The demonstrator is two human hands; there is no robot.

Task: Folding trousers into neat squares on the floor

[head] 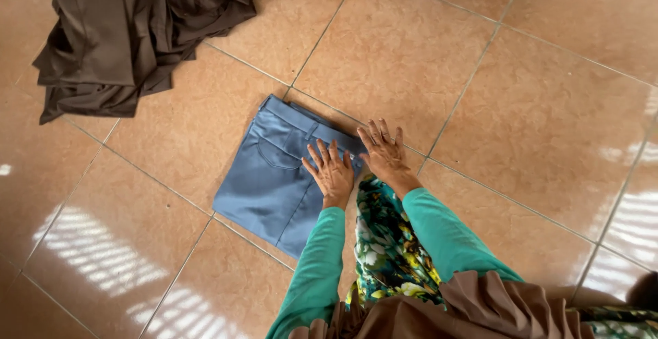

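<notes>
Both the left hand (332,172) and right hand (384,150) lie flat, fingers spread, gripping nothing, pressing the folded blue trousers (277,178) on the tiled floor (521,106). The glossy tile looks slick, so uneven pressure might skew the fold.

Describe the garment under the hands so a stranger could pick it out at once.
On the glossy tan tiled floor, find the person's green sleeves; the left hand and right hand press flat on folded blue trousers. The other clothing, a heaped dark brown pile, lies apart at the upper left.
</notes>
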